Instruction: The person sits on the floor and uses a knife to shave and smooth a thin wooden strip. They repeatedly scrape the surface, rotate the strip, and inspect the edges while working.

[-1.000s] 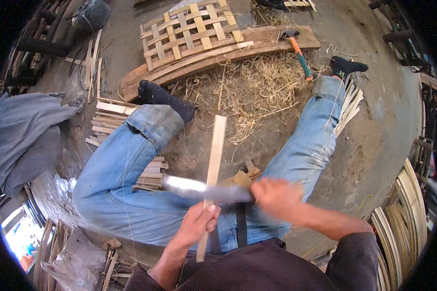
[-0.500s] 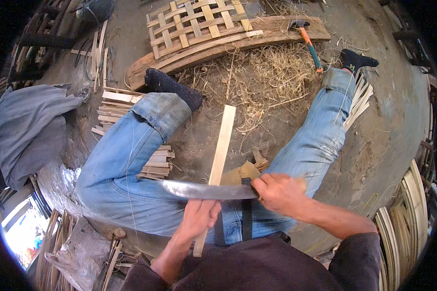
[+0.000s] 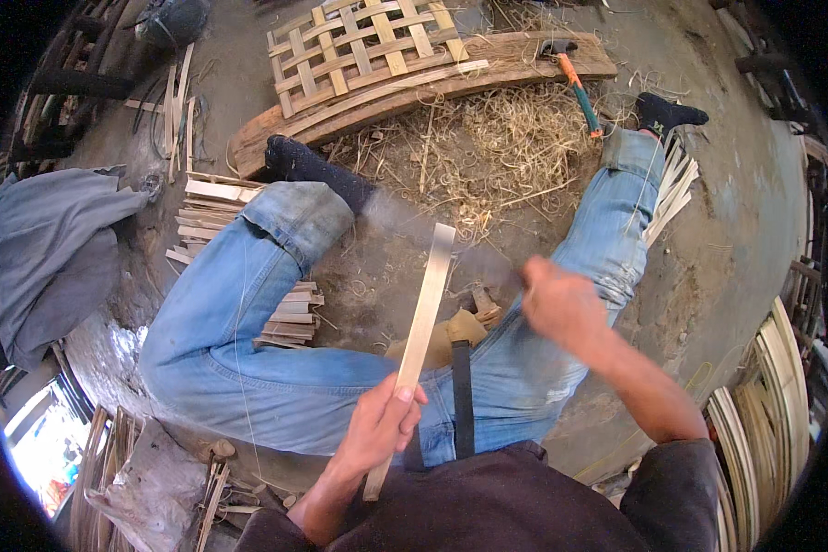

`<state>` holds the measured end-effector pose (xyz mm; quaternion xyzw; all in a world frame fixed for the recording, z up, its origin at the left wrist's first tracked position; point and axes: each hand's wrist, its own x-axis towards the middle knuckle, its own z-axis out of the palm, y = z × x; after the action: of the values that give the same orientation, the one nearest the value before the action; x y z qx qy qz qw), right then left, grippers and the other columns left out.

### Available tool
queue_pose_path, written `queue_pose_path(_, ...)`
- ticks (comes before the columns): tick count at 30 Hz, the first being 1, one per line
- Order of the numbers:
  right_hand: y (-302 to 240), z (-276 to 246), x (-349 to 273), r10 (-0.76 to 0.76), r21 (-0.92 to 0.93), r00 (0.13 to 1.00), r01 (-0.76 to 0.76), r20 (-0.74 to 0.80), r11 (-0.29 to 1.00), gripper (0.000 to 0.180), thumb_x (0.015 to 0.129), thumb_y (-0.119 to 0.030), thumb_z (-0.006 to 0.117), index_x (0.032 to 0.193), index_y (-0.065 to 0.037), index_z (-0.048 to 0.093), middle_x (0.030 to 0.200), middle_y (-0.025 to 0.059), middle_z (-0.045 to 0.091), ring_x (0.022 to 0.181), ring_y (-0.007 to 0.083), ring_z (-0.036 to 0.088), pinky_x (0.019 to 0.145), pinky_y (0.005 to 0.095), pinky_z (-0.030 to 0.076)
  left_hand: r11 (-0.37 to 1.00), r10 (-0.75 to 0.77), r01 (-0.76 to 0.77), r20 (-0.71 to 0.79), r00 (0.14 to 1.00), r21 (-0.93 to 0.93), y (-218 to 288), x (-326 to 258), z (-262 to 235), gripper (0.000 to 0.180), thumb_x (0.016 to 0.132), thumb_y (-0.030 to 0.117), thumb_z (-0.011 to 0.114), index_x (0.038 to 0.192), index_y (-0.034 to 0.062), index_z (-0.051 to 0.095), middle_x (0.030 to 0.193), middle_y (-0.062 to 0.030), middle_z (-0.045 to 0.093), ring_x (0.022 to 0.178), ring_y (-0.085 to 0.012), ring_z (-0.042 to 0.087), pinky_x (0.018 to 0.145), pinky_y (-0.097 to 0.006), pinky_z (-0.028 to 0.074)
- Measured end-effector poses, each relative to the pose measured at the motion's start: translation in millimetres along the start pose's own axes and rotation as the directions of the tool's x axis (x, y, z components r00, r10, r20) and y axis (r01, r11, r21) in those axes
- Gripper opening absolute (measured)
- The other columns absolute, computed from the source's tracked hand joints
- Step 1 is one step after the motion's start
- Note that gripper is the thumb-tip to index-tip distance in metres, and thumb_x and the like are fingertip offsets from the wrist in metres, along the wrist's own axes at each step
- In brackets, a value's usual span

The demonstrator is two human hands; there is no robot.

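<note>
A pale, flat bamboo strip (image 3: 425, 317) slants upward from my lap, and my left hand (image 3: 383, 425) is closed round its lower part, thumb on top. My right hand (image 3: 566, 304) grips the handle end of a long knife, smeared by motion. Its blade (image 3: 488, 264) lies crosswise at the strip's far end, reaching left toward my sock; whether it touches the strip I cannot tell. Below the strip's middle, a tan pad (image 3: 466, 326) with a dark strap (image 3: 463, 396) rests between my thighs.
Beyond my feet, a woven strip panel (image 3: 368, 46) leans on a thick wooden plank (image 3: 432, 87), with a hammer (image 3: 575, 87) across it. Curly shavings (image 3: 515, 147) cover the floor between my legs. Split strips (image 3: 213, 216) lie by my left leg; long strips (image 3: 773, 396) stand at right.
My right hand has carried the knife away from me, from near my left hand to the strip's far end. My left hand still holds the strip.
</note>
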<state>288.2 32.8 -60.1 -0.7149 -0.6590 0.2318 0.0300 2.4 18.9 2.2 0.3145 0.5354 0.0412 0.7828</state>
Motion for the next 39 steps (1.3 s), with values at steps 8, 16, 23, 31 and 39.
queue_pose_path(8, -38, -6, -33, -0.266, 0.047, 0.933, 0.263, 0.240, 0.964, 0.014, 0.078, -0.009, 0.058, 0.087, -0.002, 0.050, 0.075, 0.0182, 0.059, 0.069, 0.0345, 0.063, 0.062, 0.0442, 0.050, 0.938, 0.100, -0.054, -0.117, 0.988, 0.342, 11, 0, 5, 0.026, 0.099, 0.015, 0.037, 0.108, -0.0004, 0.055, 0.056, -0.0024, 0.047, 0.044, -0.0103, 0.046, 0.045, -0.029, 0.042)
queue_pose_path(16, -69, 25, 24, 0.205, 0.885, 0.976, -0.158, 0.073, 0.438, 0.024, 0.080, -0.018, 0.069, 0.092, -0.003, 0.056, 0.072, 0.0064, 0.060, 0.066, 0.0138, 0.059, 0.063, 0.0301, 0.049, 0.977, 0.042, -0.019, 0.106, 0.993, -0.211, -7, 20, 3, 0.033, 0.097, 0.019, 0.039, 0.125, 0.0020, 0.050, 0.075, 0.0002, 0.051, 0.055, -0.0069, 0.048, 0.047, -0.025, 0.039)
queue_pose_path(23, -76, -4, -28, -0.186, 0.267, 0.935, 0.104, 0.303, 0.958, 0.022, 0.079, -0.016, 0.065, 0.093, -0.004, 0.053, 0.078, 0.0146, 0.062, 0.074, 0.0340, 0.064, 0.062, 0.0416, 0.052, 0.948, -0.094, 0.098, 0.028, 0.995, -0.302, -8, 31, -1, 0.033, 0.099, 0.027, 0.040, 0.113, 0.0000, 0.051, 0.068, 0.0063, 0.034, 0.052, -0.0023, 0.028, 0.043, -0.018, 0.023)
queue_pose_path(31, -45, -22, -16, -0.230, 0.088, 0.932, 0.214, 0.280, 0.973, 0.020, 0.076, -0.012, 0.061, 0.090, -0.003, 0.049, 0.080, 0.0167, 0.061, 0.071, 0.0344, 0.065, 0.057, 0.0433, 0.053, 0.990, 0.019, -0.013, 0.046, 0.999, -0.141, 3, 25, 7, 0.032, 0.100, 0.026, 0.036, 0.109, 0.0000, 0.051, 0.067, 0.0065, 0.033, 0.053, -0.0015, 0.027, 0.044, -0.019, 0.022)
queue_pose_path(39, -38, -26, -7, -0.174, 0.045, 0.949, 0.168, 0.263, 0.985, 0.024, 0.073, -0.011, 0.064, 0.092, -0.004, 0.050, 0.080, 0.0158, 0.059, 0.073, 0.0355, 0.063, 0.060, 0.0440, 0.051, 0.997, 0.044, -0.043, 0.019, 0.999, -0.066, 6, 21, 7, 0.033, 0.101, 0.027, 0.036, 0.110, -0.0009, 0.052, 0.067, 0.0067, 0.033, 0.053, -0.0017, 0.028, 0.044, -0.019, 0.023)
